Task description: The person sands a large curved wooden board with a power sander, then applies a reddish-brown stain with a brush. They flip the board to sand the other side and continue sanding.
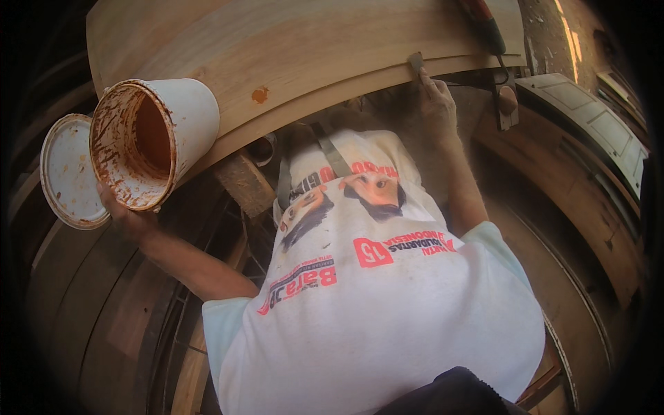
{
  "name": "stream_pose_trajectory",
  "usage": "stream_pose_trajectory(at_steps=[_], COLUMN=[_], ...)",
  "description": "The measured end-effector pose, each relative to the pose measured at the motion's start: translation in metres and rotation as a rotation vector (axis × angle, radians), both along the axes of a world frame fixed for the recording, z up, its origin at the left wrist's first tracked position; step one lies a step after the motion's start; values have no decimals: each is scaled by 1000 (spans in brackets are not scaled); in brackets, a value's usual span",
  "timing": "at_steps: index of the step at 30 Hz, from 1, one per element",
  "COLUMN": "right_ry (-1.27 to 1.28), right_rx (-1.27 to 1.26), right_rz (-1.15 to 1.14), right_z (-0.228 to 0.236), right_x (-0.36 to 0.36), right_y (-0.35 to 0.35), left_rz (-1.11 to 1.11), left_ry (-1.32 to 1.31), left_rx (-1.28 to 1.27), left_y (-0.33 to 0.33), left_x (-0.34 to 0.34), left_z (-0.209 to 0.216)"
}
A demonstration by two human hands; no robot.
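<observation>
My left hand (126, 220) grips the near rim of a white bucket (197, 111), which is tipped so its mouth turns to the left. Orange-brown paste (153, 135) lies inside and smears the bucket's inner wall. Beside the mouth hangs a stained white lid (66, 173); whether my fingers also hold it I cannot tell. At the right, my right hand (437, 104) is closed on a putty knife (416, 61), its blade over the near edge of a pale wooden board (311, 34). A small orange blob of paste (260, 95) sits on the board.
A red and black power tool (487, 31) lies on the board's right end, its cord hanging over the edge. A wooden block (245, 183) is below the board's near edge. Panelled doors (588, 117) are stacked at the right.
</observation>
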State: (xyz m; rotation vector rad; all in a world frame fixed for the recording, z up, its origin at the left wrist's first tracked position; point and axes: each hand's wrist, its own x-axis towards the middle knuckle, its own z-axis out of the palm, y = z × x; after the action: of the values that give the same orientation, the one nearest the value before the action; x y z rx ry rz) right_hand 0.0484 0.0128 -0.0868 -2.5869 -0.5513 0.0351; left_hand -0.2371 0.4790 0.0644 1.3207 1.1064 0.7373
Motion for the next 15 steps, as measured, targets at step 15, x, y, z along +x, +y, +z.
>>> stream_pose_trajectory(at_steps=[15], right_ry=[105], right_rx=[-88], right_rz=[27], right_z=[34], right_x=[1], right_y=[7], left_rz=[69], left_ry=[-6], left_rx=[-19], left_y=[-1], left_x=[-2], left_z=[-3])
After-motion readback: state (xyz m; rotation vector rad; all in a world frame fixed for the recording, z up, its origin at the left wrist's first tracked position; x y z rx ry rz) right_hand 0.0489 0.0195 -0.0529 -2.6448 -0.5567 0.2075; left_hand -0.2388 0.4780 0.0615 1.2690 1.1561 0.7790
